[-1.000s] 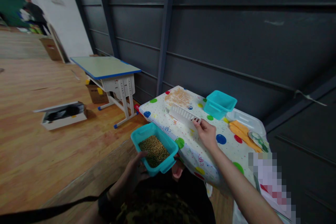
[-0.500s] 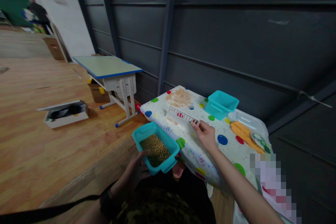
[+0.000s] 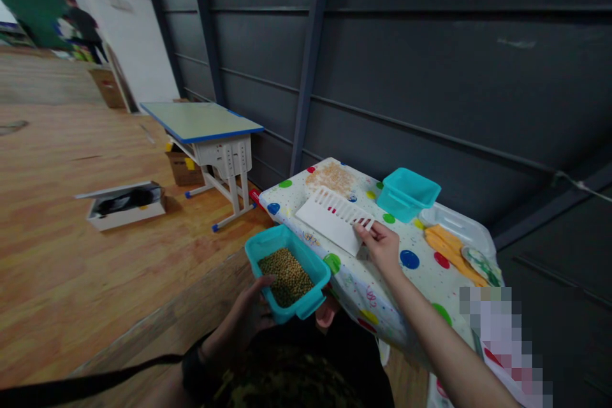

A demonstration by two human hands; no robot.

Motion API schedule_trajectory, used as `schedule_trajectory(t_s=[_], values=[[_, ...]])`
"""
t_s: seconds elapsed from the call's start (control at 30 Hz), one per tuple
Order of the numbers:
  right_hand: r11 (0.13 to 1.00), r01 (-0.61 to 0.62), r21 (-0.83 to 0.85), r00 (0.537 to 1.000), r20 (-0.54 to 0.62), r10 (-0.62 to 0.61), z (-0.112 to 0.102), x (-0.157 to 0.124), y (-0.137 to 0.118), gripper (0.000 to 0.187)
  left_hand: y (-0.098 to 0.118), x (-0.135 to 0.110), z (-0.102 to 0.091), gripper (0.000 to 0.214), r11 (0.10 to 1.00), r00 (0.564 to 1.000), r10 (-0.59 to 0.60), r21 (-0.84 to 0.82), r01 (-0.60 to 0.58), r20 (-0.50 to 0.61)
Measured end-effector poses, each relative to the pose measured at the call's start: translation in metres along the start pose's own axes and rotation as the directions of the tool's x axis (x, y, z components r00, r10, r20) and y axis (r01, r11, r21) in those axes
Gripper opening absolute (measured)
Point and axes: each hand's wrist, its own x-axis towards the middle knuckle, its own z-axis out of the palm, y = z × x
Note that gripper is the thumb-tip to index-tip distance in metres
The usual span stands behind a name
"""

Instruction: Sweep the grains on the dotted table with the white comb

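Note:
My left hand point(image 3: 251, 313) grips the near left side of a teal plastic container point(image 3: 313, 301), its thumb over the rim. Yellowish-green dried beans point(image 3: 287, 273) lie inside. The container is beside the table's front edge. My right hand point(image 3: 382, 245) pinches the right end of a white plastic sheet with a row of slots point(image 3: 327, 220). The sheet is tilted over the table, its broad face toward me and the slotted edge away. Just behind it, light-brown crumbs or grains point(image 3: 332, 177) are spread on the patterned tablecloth point(image 3: 308, 239).
A second teal container point(image 3: 401, 201) stands at the table's back, by a clear tray point(image 3: 466, 226), an orange cloth point(image 3: 447, 245) and a wrapped item point(image 3: 482, 264). To the left are a desk point(image 3: 205, 120) and a white box point(image 3: 129, 217) on the floor. A dark panelled wall point(image 3: 406, 76) rises behind.
My right hand has turned the white slotted sheet so its broad lower face now shows. The left hand still holds the container. The whole view has shifted slightly.

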Motion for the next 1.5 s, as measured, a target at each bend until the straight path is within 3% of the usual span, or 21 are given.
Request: schedule_trajectory(t_s=[0.17,0.27,0.6,0.73,1.13,1.5], values=[[0.999,-0.033,-0.040,0.987,-0.157,0.027,-0.004,0.012,0.012,0.056,0.004,-0.006,0.004,0.054,1.000,1.000,0.001,0.003,-0.001,-0.005],[0.991,-0.020,-0.133,0.985,-0.175,-0.003,-0.003,0.014,0.012,0.060,0.004,-0.006,0.004,0.050,1.000,1.000,-0.010,0.007,0.010,-0.022],[0.948,0.072,-0.310,0.996,-0.028,-0.085,0.004,0.034,0.014,0.055,-0.003,-0.002,-0.006,0.049,0.999,0.999,0.028,0.024,-0.029,0.036],[0.957,0.073,-0.282,0.997,-0.011,-0.079,0.004,0.034,0.016,0.054,-0.005,-0.002,-0.010,0.057,0.997,0.995,0.080,-0.018,-0.079,0.066],[0.966,0.099,-0.240,0.995,0.037,-0.093,0.012,0.033,0.002,0.060,-0.001,-0.001,-0.010,0.063,0.999,0.995,0.050,-0.006,-0.049,0.087],[0.980,0.092,-0.177,0.990,0.119,-0.071,0.006,0.019,-0.014,0.065,0.003,0.000,-0.008,0.051,0.999,0.995,0.029,0.040,-0.033,0.096]])
